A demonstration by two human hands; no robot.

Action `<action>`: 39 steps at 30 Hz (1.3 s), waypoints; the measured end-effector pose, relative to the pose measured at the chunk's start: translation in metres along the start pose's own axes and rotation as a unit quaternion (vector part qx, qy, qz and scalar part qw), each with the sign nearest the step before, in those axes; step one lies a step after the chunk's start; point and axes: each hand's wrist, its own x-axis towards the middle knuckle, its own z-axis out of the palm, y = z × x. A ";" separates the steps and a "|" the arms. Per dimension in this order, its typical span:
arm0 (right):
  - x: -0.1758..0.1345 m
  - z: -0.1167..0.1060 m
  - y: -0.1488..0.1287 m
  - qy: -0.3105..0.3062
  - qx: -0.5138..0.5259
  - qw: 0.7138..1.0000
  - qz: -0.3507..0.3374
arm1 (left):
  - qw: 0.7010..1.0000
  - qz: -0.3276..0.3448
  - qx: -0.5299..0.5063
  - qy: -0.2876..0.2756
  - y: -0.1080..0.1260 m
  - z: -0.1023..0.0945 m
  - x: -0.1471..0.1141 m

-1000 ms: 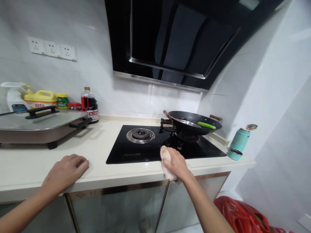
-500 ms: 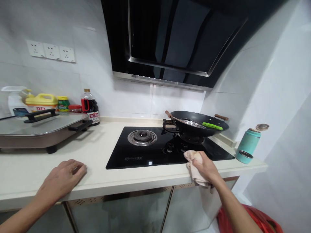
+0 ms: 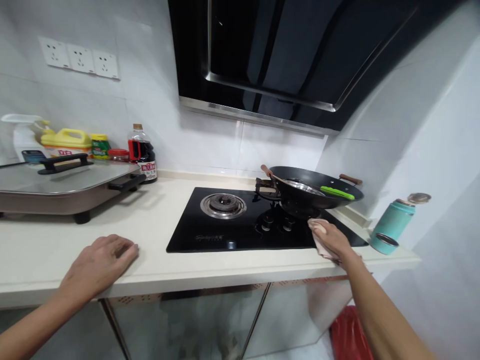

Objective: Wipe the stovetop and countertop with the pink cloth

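Cloth (image 3: 323,246), pale pink, is bunched in the right hand (image 3: 335,240) at the near right edge of the black stove (image 3: 210,232), part of it hanging toward the counter (image 3: 157,235). The right fingers are closed around it. On the near left, the left hand (image 3: 99,262) rests on the counter, fingers loosely curled, partly open, gripping nothing. Right of the 2 knobs (image 3: 277,223), the wok (image 3: 305,201) sits farther back; 1 turquoise flask (image 3: 394,220) stands to the right.

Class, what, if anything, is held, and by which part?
The right hand holds a pale pink cloth by its bunched upper end; left hand, nothing.
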 end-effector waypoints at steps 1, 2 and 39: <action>-0.008 0.000 -0.013 -0.017 0.004 1.000 -0.012 | 1.000 0.000 0.002 0.000 0.000 0.001 0.000; -0.018 0.000 -0.027 -0.029 0.007 0.999 -0.025 | 1.000 -0.001 0.005 0.000 0.000 0.001 0.000; -0.101 -0.006 -0.024 0.065 -0.001 0.998 -0.002 | 0.998 -0.045 -0.003 -0.049 0.007 -0.009 0.003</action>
